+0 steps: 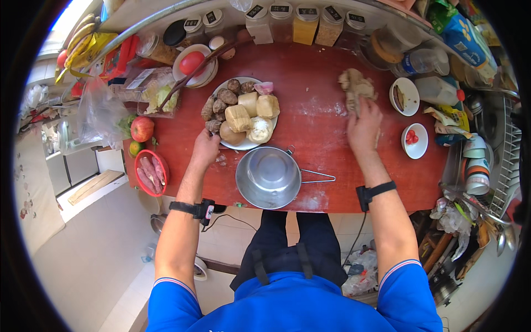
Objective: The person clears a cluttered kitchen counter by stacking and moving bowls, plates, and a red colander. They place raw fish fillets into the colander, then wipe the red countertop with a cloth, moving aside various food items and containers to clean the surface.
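My right hand [366,126] is closed on a crumpled beige cloth [356,85] lying on the right part of the red tabletop [315,137], beside white powdery smears. My left hand [206,147] is at the lower left rim of a white plate [244,145], touching it or the small taro there; its grip is not clear. The plate holds several taros [227,96], peeled pale blocks [238,118], a round brown item and a piece of purplish onion. A metal pan [269,178] with a wire handle sits at the front edge, in front of the plate.
To the left are a red basket [166,166] of purple-skinned roots, an apple [142,128] and stacked bowls with a tomato [191,63]. Two white bowls [415,151] [415,106] stand at right. Lidded jars [306,27] line the back. A dark stick crosses the upper left.
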The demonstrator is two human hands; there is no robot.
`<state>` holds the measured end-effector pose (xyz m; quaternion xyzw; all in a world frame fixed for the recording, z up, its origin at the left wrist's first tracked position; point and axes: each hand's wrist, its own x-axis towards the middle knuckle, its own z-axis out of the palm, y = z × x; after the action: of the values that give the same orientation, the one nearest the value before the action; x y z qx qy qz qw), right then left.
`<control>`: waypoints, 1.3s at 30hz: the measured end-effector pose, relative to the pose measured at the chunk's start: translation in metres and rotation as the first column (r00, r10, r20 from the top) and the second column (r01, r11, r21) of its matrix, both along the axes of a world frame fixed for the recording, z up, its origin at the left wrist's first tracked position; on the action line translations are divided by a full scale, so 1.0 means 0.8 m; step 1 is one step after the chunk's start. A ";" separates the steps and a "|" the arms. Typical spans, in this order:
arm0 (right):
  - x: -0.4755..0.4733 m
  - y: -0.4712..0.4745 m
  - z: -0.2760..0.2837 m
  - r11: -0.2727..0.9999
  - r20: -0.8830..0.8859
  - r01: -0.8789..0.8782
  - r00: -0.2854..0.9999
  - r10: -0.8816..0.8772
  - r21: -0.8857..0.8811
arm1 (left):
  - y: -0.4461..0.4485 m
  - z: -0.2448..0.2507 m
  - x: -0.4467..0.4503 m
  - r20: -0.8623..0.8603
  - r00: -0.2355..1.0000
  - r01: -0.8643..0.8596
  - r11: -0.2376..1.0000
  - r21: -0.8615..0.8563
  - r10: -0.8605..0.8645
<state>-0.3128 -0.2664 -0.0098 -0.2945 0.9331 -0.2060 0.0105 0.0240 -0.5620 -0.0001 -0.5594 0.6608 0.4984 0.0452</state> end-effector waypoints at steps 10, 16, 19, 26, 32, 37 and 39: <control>0.077 -0.057 0.037 0.921 0.229 -0.277 0.911 0.342 -0.275 | 0.000 0.046 0.071 0.082 0.997 -0.011 0.999 0.036 0.008; -0.027 -0.056 0.047 0.937 0.089 -0.044 0.993 0.079 -0.346 | -0.021 0.036 0.102 0.489 0.802 0.480 0.858 -0.185 -0.344; -0.055 -0.081 0.022 0.965 0.062 -0.001 0.998 0.018 -0.263 | -0.018 0.030 0.086 0.607 0.733 0.501 0.848 -0.174 -0.308; -0.063 -0.148 -0.026 0.993 -0.192 -0.089 0.976 0.102 0.074 | -0.015 0.039 0.059 0.680 0.679 0.458 0.884 -0.096 -0.278; -0.035 -0.156 0.001 0.928 -0.121 -0.309 0.934 0.338 0.208 | -0.013 0.034 0.056 0.692 0.676 0.441 0.892 -0.102 -0.255; 0.012 -0.146 0.025 0.871 0.114 -0.490 0.864 0.489 -0.025 | -0.015 0.037 0.054 0.696 0.664 0.466 0.879 -0.099 -0.273; 0.005 -0.149 0.029 0.883 0.088 -0.459 0.880 0.467 -0.095 | -0.015 0.039 0.054 0.697 0.665 0.463 0.881 -0.103 -0.268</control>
<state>-0.3088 -0.3856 0.0137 -0.4977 0.8257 -0.2463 0.0993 0.0668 -0.5739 0.0310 -0.5544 0.7615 0.1509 0.3001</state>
